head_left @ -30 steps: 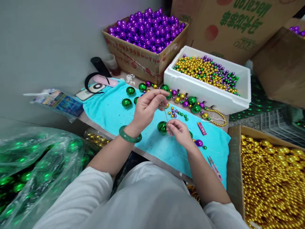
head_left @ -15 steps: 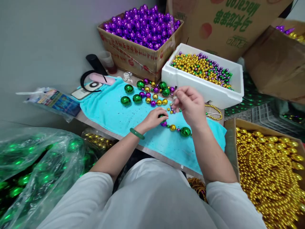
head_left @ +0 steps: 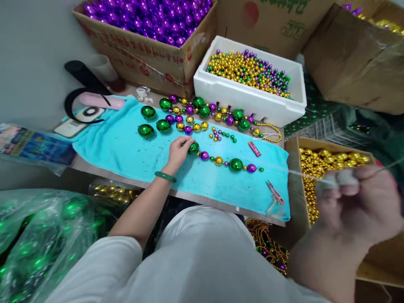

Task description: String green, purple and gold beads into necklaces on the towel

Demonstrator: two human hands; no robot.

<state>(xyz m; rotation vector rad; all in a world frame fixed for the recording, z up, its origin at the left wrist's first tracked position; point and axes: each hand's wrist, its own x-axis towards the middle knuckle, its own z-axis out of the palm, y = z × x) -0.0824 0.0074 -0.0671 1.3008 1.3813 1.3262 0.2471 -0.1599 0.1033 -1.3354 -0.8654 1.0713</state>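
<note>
My left hand (head_left: 179,150) rests on the turquoise towel (head_left: 126,147) and pinches a green ball (head_left: 193,147) at the end of a strung row of beads (head_left: 227,162): purple, gold, green, purple. A thin taut thread (head_left: 293,171) runs from that row to my right hand (head_left: 356,206), which is blurred, close to the camera at the right, and pinches the needle end of the thread. Loose green balls (head_left: 148,112) and mixed beads (head_left: 202,113) lie at the towel's far side.
A white foam box (head_left: 249,101) of small gold, green and purple beads stands behind the towel. A carton of purple balls (head_left: 148,46) is at back left, a carton of gold beads (head_left: 334,160) at right, bagged green balls (head_left: 41,240) at left. Snips (head_left: 274,192) and a red lighter (head_left: 254,148) lie on the towel.
My right hand has swung far out to the right and toward the camera, pulling the thread taut. The strung beads now lie in a straight row. My left hand holds the green end ball.
</note>
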